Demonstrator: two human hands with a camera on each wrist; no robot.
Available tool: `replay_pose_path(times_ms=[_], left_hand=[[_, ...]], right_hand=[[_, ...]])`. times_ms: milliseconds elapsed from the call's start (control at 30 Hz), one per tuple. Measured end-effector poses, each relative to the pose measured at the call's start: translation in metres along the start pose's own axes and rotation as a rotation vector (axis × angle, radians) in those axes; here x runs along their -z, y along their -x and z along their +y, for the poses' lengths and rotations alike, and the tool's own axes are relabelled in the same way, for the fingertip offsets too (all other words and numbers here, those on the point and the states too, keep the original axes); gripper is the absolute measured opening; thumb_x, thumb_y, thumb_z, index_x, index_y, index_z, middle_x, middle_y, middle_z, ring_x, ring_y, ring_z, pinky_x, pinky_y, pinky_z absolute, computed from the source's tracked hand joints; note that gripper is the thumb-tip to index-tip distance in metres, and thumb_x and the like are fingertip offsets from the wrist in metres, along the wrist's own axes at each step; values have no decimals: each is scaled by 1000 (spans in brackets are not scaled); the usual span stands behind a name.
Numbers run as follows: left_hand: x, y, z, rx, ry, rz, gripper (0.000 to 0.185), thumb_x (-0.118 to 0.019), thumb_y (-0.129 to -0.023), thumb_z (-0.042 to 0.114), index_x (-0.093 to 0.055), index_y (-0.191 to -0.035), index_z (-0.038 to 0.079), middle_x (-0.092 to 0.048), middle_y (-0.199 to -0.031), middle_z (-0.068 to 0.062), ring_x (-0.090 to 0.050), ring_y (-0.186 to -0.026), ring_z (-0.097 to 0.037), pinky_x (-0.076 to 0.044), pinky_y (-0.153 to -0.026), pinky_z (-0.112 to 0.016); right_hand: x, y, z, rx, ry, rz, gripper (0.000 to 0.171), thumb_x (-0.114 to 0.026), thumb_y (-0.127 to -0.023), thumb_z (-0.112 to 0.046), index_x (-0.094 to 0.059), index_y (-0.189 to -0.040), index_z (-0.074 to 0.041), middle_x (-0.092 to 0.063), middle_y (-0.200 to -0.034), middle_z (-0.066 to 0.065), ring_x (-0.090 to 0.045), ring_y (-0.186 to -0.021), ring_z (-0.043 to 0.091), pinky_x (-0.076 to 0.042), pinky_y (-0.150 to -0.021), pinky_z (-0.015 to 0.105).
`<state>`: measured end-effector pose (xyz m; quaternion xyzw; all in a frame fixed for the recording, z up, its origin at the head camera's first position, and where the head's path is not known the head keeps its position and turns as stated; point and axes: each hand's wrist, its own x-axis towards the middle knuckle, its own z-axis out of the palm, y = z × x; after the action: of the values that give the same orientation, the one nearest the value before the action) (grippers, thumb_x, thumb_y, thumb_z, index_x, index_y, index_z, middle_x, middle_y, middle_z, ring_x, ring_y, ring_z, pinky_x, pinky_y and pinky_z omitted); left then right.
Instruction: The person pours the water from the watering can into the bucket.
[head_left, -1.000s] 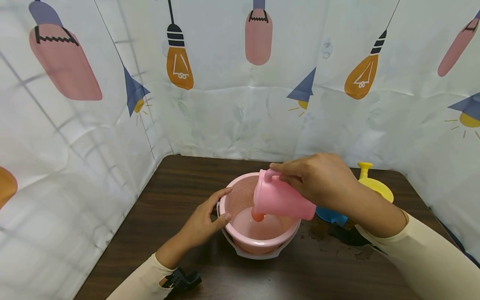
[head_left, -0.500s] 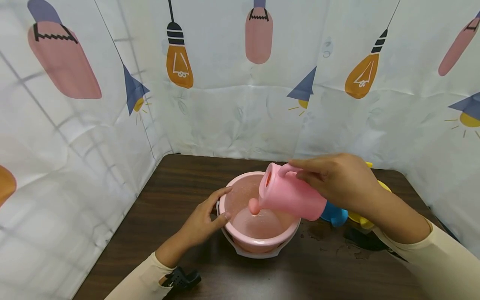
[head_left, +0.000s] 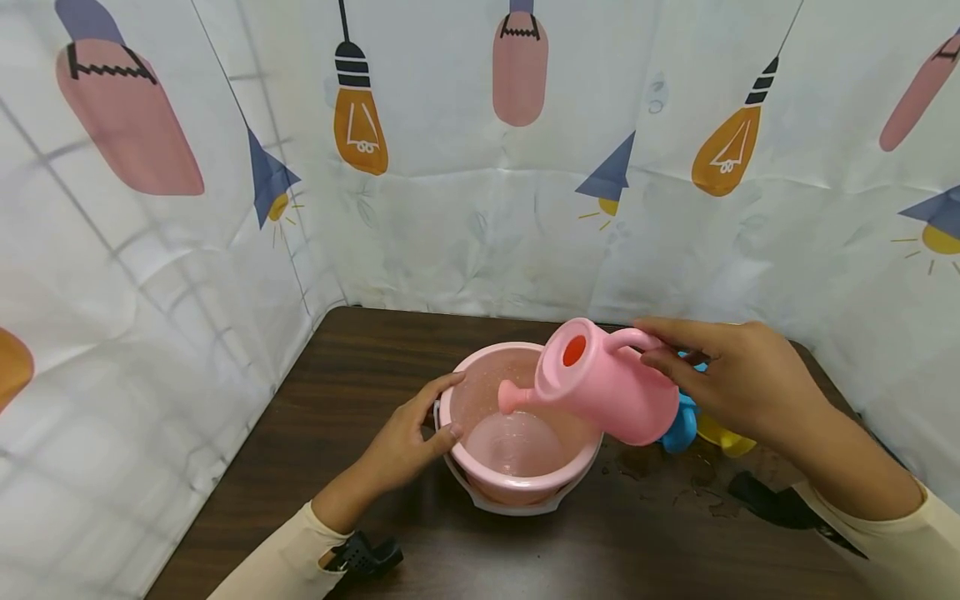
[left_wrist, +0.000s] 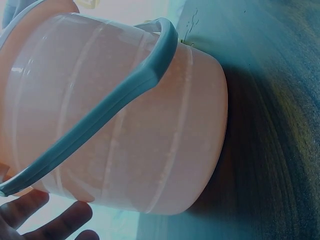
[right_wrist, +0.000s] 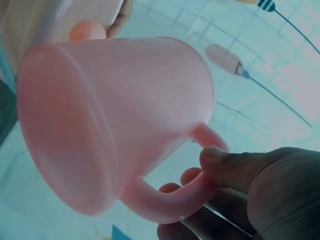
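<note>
A watering can (head_left: 618, 396) of smooth, matt pink plastic is held tilted over the right side of a bucket (head_left: 517, 483). Its body is a tapering cylinder; its top is pierced by a round, red-toned opening (head_left: 574, 351), and its short spout, ended by a flared, rounded rose (head_left: 514, 397), is directed into the bucket. Whether the rim is touched by the can cannot be told. The curved tubular handle (head_left: 633, 338) is pinched between the thumb and fingers of the right hand (head_left: 738, 379).

The bucket, of glossy pale-pink plastic, is ringed by shallow ridges and fitted with a paler bail (left_wrist: 110, 107). Its thick rim is gripped by the left hand (head_left: 416, 429), the thumb and forefinger laid over it. Ripples are seen at its bottom. To the right, a blue object (head_left: 678, 429) and a yellow object (head_left: 723, 437) are partly hidden. The dark, wood-grained table (head_left: 360, 367) is wetted nearby and backed by a creased, lamp-printed sheet (head_left: 450, 233).
</note>
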<state>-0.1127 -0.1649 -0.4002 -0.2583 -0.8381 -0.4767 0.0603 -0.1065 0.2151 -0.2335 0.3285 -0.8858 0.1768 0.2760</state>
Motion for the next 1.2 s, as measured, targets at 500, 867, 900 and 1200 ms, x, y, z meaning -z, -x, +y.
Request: replay_pose_path(times_ms=[500, 867, 900, 1200], left_hand=[[0, -1, 0, -9, 5, -5, 64, -63, -96, 41, -44, -154, 22, -58, -137, -10, -64, -104, -18, -53, -89, -39], [1, -1, -1, -24, -2, -5, 65, -63, -96, 44, -44, -154, 22, -60, -134, -8, -64, -100, -16, -53, -87, -38], [1, -1, -1, -26, -1, -6, 65, -62, -96, 44, -44, -154, 21, -60, -134, -9, -64, -100, -16, -53, -87, -38], [1, 0, -2, -45, 1, -5, 65, -63, -97, 43, -44, -154, 20, -60, -134, -9, -64, -99, -16, -52, -87, -37]], right_hand=[[6, 34, 22, -167, -148, -8, 51, -89, -74, -3, -77, -123, -15, -77, -96, 0, -63, -69, -11, -43, -49, 15], [11, 61, 35, -391, -212, -132, 33, -81, -89, -15, -76, -121, -13, -77, -85, -10, -63, -82, -11, -46, -55, 20], [11, 64, 36, -426, -227, -148, 32, -80, -90, -17, -75, -122, -13, -77, -87, -9, -63, -85, -12, -47, -56, 21], [3, 87, 49, -508, -328, -206, 31, -77, -92, -11, -67, -121, -5, -77, -97, -1, -72, -81, 5, -52, -64, 21]])
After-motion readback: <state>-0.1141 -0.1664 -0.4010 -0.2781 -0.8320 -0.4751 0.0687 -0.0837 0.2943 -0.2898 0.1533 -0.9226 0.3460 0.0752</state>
